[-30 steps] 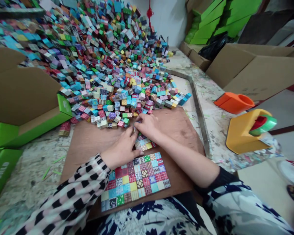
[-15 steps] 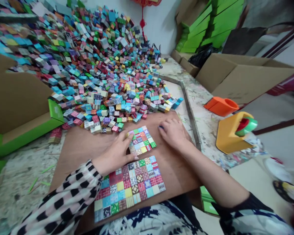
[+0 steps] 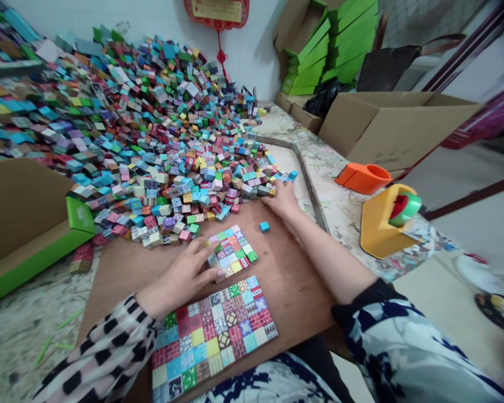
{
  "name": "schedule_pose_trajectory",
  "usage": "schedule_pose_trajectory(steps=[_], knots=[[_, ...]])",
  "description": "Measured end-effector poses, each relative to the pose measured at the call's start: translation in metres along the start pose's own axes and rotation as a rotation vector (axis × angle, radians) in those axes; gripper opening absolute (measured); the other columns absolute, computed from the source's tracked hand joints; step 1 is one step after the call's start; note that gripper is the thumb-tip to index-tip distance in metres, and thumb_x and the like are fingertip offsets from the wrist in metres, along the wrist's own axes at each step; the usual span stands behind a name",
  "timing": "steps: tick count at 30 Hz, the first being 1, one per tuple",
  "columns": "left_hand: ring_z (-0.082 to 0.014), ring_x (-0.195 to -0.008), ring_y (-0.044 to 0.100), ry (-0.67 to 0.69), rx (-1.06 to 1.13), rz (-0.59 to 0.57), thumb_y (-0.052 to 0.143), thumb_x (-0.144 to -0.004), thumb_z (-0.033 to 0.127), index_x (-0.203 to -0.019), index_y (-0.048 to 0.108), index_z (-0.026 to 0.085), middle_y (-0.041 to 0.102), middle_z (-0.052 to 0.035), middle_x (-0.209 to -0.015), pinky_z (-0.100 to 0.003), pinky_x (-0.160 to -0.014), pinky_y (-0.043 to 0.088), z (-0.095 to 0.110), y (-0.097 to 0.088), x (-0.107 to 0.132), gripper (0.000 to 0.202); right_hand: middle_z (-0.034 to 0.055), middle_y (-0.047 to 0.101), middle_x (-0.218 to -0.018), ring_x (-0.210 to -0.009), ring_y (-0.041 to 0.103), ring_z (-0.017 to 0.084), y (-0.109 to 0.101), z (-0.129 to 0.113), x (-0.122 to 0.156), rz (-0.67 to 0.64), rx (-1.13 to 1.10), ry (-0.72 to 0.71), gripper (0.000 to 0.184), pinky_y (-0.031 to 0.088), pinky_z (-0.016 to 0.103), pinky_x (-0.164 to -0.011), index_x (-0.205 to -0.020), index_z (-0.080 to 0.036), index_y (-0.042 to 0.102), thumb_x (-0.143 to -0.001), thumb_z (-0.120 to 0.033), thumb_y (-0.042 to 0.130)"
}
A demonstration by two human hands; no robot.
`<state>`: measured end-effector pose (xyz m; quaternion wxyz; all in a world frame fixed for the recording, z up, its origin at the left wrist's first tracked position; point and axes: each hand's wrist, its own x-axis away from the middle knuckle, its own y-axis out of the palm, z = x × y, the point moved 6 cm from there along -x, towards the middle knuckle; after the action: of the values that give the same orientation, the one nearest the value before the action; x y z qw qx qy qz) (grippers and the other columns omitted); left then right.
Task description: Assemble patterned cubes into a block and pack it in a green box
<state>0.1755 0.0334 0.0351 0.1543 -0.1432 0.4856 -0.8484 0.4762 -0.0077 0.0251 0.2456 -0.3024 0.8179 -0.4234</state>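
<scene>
While left hand [image 3: 180,277] touches block square [image 3: 231,253] | right hand [image 3: 283,200] at pile [image 3: 172,140] edge

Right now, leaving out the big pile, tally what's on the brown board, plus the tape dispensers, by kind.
Tiled block mats: 2, the small mat and the large mat
Loose blue cube: 1
Tape dispensers: 2, the orange dispenser and the yellow dispenser
Total: 5
</scene>
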Motion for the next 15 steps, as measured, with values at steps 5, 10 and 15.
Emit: schedule_pose_trajectory(steps=[5,10,15], knots=[[-0.0323,-0.131,0.049,0.014,-0.015,0.024,0.053,-0.091,0.048,-0.136,0.052,0.021,0.048,-0.0157,-0.142,-0.048,-0.108,0.042,-0.002,-0.002,0.000,0.052,0.0139,0.044,-0.119,-0.099,0.057,0.030,0.009,0.005,-0.007,-0.006,-0.086,0.092,0.058,0.046,0.045,-0.091,-0.126,-0.022,0.053,-0.073,-0.039,0.070],[-0.0314,-0.132,0.048,0.023,-0.020,0.031,0.050,-0.092,0.048,-0.137,0.052,0.022,0.046,-0.0143,-0.144,-0.048,-0.109,0.042,-0.007,-0.002,0.002,0.051,0.0107,0.041,-0.119,-0.100,0.055,0.027,0.004,0.012,-0.001,0.024,-0.126,0.104,0.052,0.047,0.040,-0.088,-0.115,-0.023,0.055,-0.068,-0.039,0.073],[-0.0333,-0.134,0.044,0.053,-0.126,0.089,0.043,-0.096,0.049,-0.138,0.050,0.020,0.040,-0.0162,-0.149,-0.050,-0.108,0.040,-0.005,-0.007,0.007,0.052,0.0067,0.052,-0.109,-0.093,0.056,0.024,-0.024,0.014,0.031,-0.001,-0.087,0.051,0.041,0.046,0.037,-0.081,-0.106,-0.024,0.055,-0.070,-0.038,0.069]])
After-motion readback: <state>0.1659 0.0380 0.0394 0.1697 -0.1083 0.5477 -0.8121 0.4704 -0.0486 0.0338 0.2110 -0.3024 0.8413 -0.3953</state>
